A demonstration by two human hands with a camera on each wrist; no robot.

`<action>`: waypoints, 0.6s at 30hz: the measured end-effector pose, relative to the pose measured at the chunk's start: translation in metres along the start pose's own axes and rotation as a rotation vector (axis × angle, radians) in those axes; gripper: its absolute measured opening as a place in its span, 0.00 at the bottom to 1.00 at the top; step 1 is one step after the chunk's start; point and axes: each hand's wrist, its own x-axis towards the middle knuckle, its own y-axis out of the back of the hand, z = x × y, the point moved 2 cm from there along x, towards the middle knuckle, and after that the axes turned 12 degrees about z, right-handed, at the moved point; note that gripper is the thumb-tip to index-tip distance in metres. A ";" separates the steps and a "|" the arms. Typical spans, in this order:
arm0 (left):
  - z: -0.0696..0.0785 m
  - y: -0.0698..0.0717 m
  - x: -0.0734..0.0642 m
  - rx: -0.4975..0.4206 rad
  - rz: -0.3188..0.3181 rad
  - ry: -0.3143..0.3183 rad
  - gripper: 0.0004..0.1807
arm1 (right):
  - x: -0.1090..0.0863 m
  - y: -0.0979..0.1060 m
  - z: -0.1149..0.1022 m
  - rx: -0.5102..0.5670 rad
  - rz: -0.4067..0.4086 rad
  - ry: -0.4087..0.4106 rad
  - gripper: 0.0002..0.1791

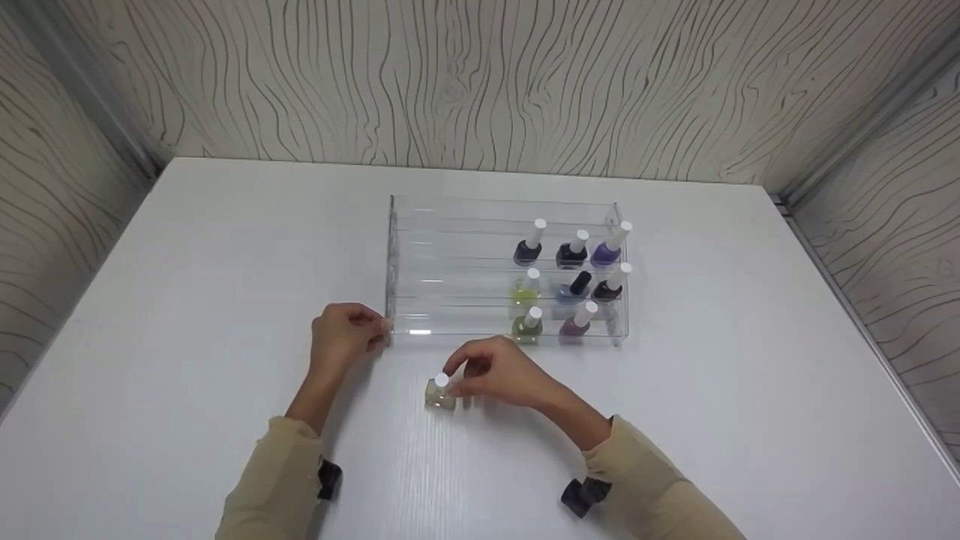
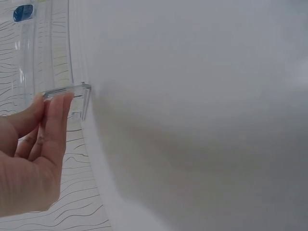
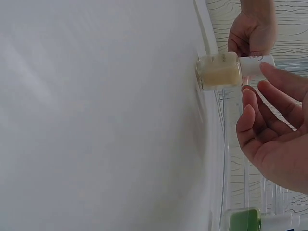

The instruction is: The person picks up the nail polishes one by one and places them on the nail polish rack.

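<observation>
A clear acrylic tiered rack [image 1: 450, 298] stands on the white table. My left hand [image 1: 343, 337] pinches the front of its left side panel [image 2: 67, 90] between thumb and fingers. In front of the rack, a small nail polish bottle [image 1: 439, 396] with pale yellowish contents and a white cap stands upright on the table. My right hand [image 1: 506, 373] has thumb and index finger at that cap [image 3: 252, 66], pinching it, while the other fingers curl loosely below. On the rack's right half sit several nail polish bottles, among them a green one [image 3: 244, 220] and a purple one [image 1: 606, 253].
The rack's bottles stand in three rows, with a yellow one [image 1: 524, 292] in the middle row and a black-capped blue one [image 1: 572, 291] beside it. Wood-patterned panels [image 1: 450, 90] border the table [image 1: 720, 315] at the back and sides.
</observation>
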 end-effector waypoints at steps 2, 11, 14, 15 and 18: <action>0.000 0.000 0.000 -0.002 0.002 -0.001 0.03 | -0.002 -0.001 -0.011 0.009 -0.001 -0.003 0.12; -0.001 0.000 0.000 -0.003 0.005 0.002 0.04 | 0.002 -0.012 0.001 0.016 0.035 0.030 0.13; -0.001 0.000 0.000 -0.008 0.004 0.008 0.03 | 0.003 -0.013 0.008 0.005 0.038 0.039 0.12; -0.001 -0.001 0.000 -0.007 0.006 0.007 0.03 | 0.003 -0.013 0.009 0.001 0.036 0.041 0.12; -0.001 -0.001 0.001 -0.008 0.011 0.012 0.02 | 0.003 -0.011 0.010 -0.013 0.017 0.053 0.11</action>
